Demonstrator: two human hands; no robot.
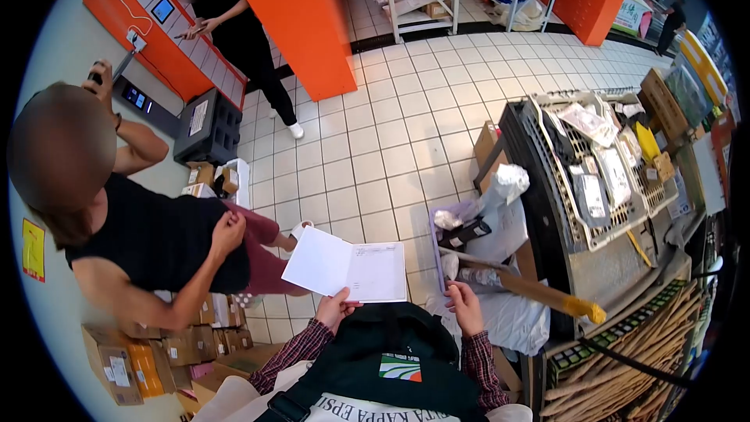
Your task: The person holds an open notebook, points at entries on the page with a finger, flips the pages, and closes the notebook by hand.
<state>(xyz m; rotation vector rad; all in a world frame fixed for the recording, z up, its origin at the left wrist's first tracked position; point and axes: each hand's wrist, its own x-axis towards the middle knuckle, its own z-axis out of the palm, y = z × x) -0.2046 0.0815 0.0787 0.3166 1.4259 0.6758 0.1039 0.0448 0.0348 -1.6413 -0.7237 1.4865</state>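
My left hand (335,310) grips the lower edge of an open notebook (376,272), its thumb over the pages near the fold. The left page is blank; a few lines of writing too small to read stand on the right one. My right hand (466,306) hangs to the right of the notebook, apart from it, with its fingers curled together. Whether anything small is in those fingers cannot be made out. Just beyond it stands a lilac bin (437,244) with plastic-wrapped items and a dark bottle. A dark green bag or apron (375,359) covers my front.
A person in a black top (156,227) stands close on my left; another stands by the orange lockers (168,8). Parcels (183,344) pile at lower left. On my right, a table bears a white crate (582,227) of packets, with a yellow-ended stick (555,295) jutting out.
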